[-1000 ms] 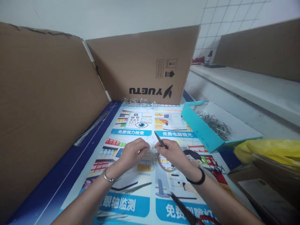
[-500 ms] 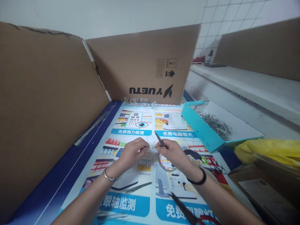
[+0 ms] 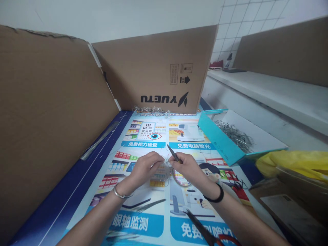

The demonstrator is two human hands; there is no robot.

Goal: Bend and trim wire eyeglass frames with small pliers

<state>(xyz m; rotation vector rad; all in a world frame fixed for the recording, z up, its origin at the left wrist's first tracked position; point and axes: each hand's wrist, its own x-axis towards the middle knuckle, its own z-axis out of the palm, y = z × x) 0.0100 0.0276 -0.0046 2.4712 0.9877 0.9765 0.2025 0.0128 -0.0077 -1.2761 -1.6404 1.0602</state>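
Note:
My left hand (image 3: 150, 166) is closed in a pinch on a thin, wire-like strand (image 3: 167, 177), which loops down between my hands. Close beside it, my right hand (image 3: 186, 166) grips a slim dark pointed tool (image 3: 174, 153), its tip slanting up and to the left. The thumb and forefinger of the right hand also meet near the strand, but whether they touch it I cannot tell. Below them, dark-bladed scissors (image 3: 197, 223) with red handles lie on the printed sheet (image 3: 167, 235). A round clear-looking ring (image 3: 182, 179) shows partly behind my right hand.
A turquoise box (image 3: 222, 136) at the right holds a tangle of thin silvery wires (image 3: 234, 135). Cardboard walls (image 3: 153, 68) stand behind and at the left. Shiny bits (image 3: 151, 109) lie along the back wall. A yellow bag (image 3: 294, 164) sits on a brown parcel (image 3: 289, 205) at the right.
The tip of the dark tool has shifted slightly left. Both hands stay nearly in the same place, and the view has moved a little.

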